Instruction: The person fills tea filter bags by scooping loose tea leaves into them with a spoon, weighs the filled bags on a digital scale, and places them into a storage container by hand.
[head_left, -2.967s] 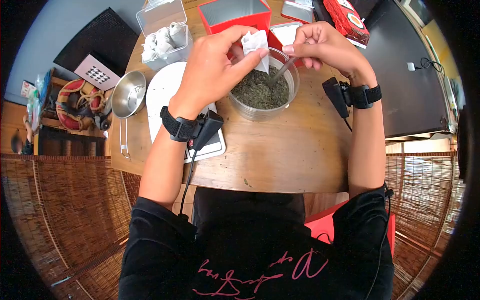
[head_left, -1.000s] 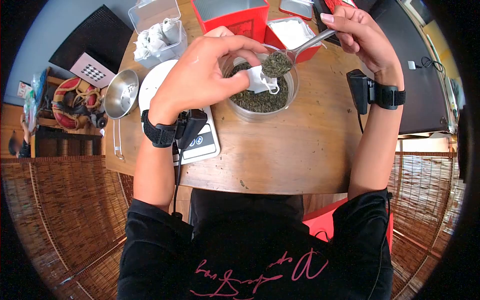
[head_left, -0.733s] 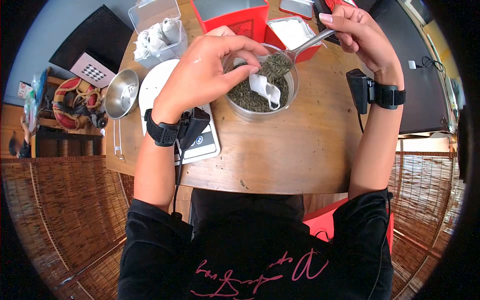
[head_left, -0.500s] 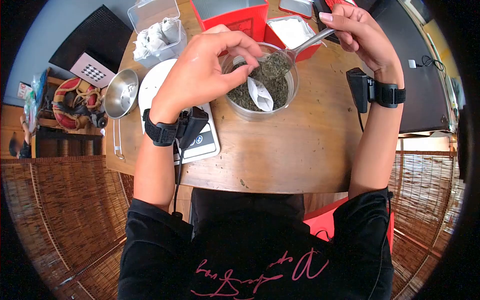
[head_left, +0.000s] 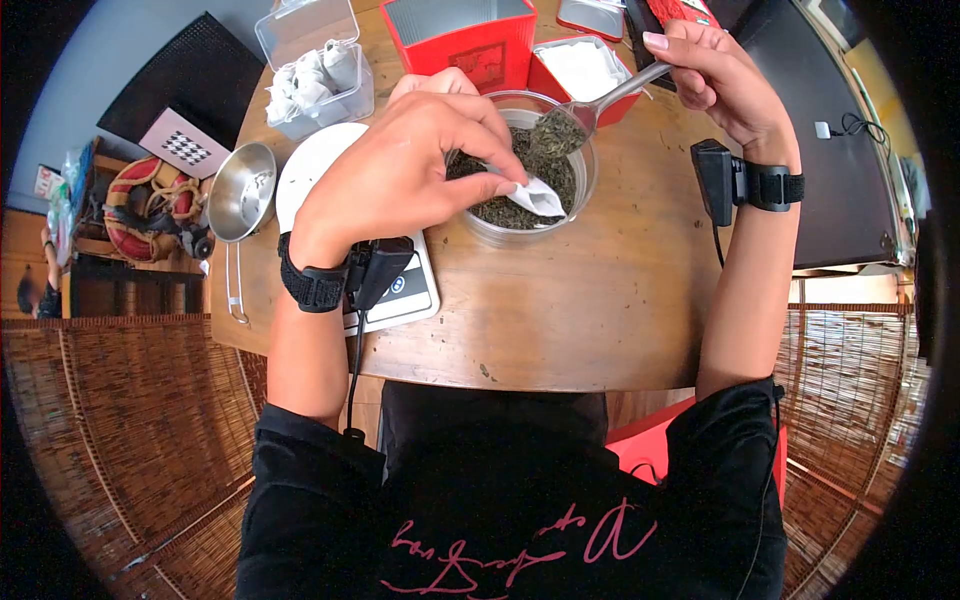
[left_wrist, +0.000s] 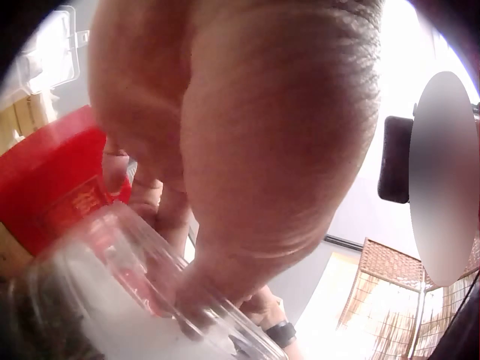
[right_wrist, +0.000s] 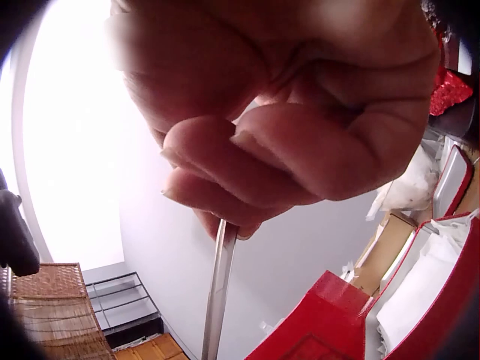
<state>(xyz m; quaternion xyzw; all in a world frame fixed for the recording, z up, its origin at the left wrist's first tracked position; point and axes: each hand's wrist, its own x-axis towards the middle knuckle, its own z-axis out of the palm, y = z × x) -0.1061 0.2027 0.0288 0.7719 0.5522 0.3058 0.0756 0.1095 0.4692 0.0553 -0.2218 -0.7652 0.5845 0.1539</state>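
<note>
In the head view a small white bag [head_left: 538, 200] is pinched between thumb and fingers of my left hand [head_left: 420, 160], its mouth facing right. Beneath it stands a clear round tub [head_left: 512, 234] of dark dried leaves [head_left: 500, 211]. My right hand [head_left: 725, 80] grips the handle of a metal spoon [head_left: 635, 84], whose bowl carries a heap of leaves [head_left: 558, 133] above the tub, up and right of the bag. The right wrist view shows the spoon's handle [right_wrist: 218, 292] below curled fingers of the right hand [right_wrist: 300, 135].
Behind the tub stand a tall red box [head_left: 465, 55] and a smaller red box [head_left: 617, 106] of white bags. At left are a clear box [head_left: 350, 105] with filled bags, a white scale [head_left: 425, 290] and a metal pan [head_left: 226, 190]. Leaf crumbs dot the wooden table [head_left: 560, 320].
The spoon has come up out of the tub with leaves, and my right hand has moved up and right. The left hand has turned the bag's mouth toward the right.
</note>
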